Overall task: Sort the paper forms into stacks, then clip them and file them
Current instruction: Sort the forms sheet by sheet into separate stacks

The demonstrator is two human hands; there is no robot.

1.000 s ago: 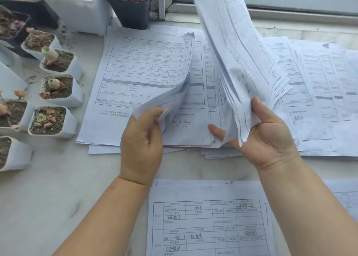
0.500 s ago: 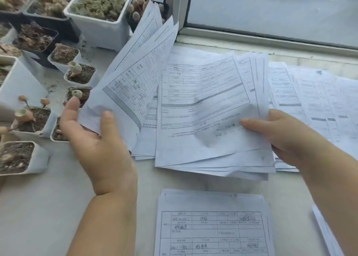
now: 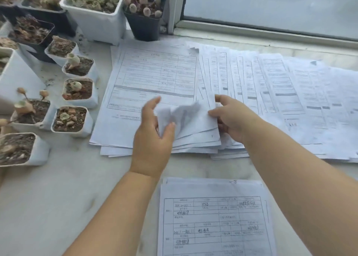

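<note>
Printed paper forms lie fanned across a pale marble sill. The left pile [image 3: 155, 77] lies flat with a table form on top. Several more forms [image 3: 271, 93] overlap to the right. My left hand [image 3: 153, 139] pinches the lifted, curled lower corner of the top sheets [image 3: 184, 116]. My right hand [image 3: 234, 118] grips the right edge of the same sheets, with the thumb on top. A separate stack of filled-in forms [image 3: 215, 217] lies near me, between my forearms.
Small white pots with succulents [image 3: 69, 120] line the left side, close to the left pile. Bigger white [image 3: 93, 17] and dark pots [image 3: 144, 25] stand at the back left. A window frame [image 3: 271, 33] runs along the far edge.
The sheets I held up in both hands have come down flat onto the left pile. Both hands moved to its lower right corner, and the left hand now lifts it.
</note>
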